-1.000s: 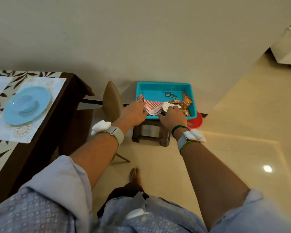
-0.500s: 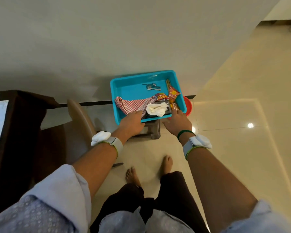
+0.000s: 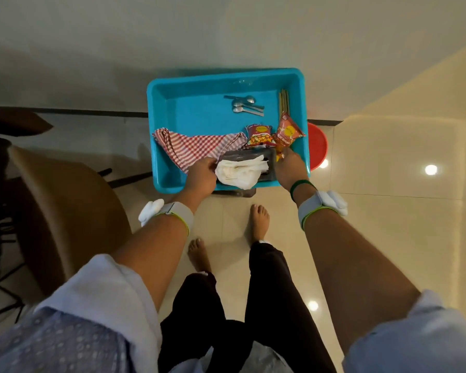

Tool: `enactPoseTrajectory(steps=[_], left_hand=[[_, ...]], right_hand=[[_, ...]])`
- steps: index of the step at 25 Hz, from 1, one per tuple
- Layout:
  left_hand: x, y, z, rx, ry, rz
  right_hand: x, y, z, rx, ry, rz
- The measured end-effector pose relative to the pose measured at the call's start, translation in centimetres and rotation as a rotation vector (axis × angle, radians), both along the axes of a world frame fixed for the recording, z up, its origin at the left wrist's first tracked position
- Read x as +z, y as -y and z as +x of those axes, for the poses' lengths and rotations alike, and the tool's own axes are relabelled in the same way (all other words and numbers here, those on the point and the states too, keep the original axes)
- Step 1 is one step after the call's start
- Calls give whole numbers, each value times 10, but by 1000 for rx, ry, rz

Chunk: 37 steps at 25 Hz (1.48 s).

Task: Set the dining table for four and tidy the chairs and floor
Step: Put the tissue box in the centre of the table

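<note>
White napkins [image 3: 240,170] spill out of a dark napkin holder [image 3: 270,164], and that holder sits at the near edge of the turquoise tray [image 3: 199,111], right between the two hands. Left hand [image 3: 201,173] is on the holder's left end, its fingers [image 3: 210,164] curled in against it and pinching there, lying over the corner of the red checked cloth [image 3: 199,144]. Right hand [image 3: 291,165] is at the holder's right end, back of the hand up, fingers [image 3: 287,153] reaching down between the holder and a snack packet [image 3: 288,130]. The tips are hidden, so whether they clamp on anything I cannot tell. Both forearms stretch forward and down, nearly parallel, each with a grey wrist band [image 3: 176,212] carrying a white pod; the right wrist also wears a green bangle [image 3: 300,185].

Further into the tray: a second snack packet [image 3: 260,134] just behind the holder, a few spoons [image 3: 244,103] lying loose near the far wall, and thin wooden sticks [image 3: 283,99] along the right wall. The tray rests on a dark stool [image 3: 234,192] set against the pale wall [image 3: 226,30]. A red basin [image 3: 317,146] peeks out from behind the tray's right side. Bare feet [image 3: 258,219] stand on the glossy cream floor [image 3: 388,157] just before the stool, and a tan chair [image 3: 65,197] stands to the left.
</note>
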State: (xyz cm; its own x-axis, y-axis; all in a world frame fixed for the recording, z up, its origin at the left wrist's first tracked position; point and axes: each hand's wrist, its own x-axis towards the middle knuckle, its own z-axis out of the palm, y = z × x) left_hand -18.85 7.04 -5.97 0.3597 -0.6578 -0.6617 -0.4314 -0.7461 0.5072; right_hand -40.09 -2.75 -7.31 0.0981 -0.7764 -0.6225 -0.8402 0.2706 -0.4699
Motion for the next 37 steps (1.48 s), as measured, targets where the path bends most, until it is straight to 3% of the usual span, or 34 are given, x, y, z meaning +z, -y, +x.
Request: enactPoseTrajectory(steps=[4, 7, 14, 21, 27, 31, 37], left_hand=[[-4, 11, -7, 292, -286, 70], [5, 11, -9, 526, -470, 92], [32, -4, -19, 709, -560, 5], [124, -8, 6, 936, -548, -345], [217, -70, 77, 900, -239, -561], [279, -136, 106, 941, -172, -739], [333, -322, 166, 1141, -167, -897]], right_hand=[[-11, 5, -1, 211, 55, 90], [-13, 4, 1, 207, 11, 5], [14, 19, 13, 469, -181, -145], [124, 32, 63, 459, -98, -239], [236, 2, 194, 481, 120, -362], [293, -56, 273, 589, 197, -395], [350, -251, 368, 780, 362, -287]])
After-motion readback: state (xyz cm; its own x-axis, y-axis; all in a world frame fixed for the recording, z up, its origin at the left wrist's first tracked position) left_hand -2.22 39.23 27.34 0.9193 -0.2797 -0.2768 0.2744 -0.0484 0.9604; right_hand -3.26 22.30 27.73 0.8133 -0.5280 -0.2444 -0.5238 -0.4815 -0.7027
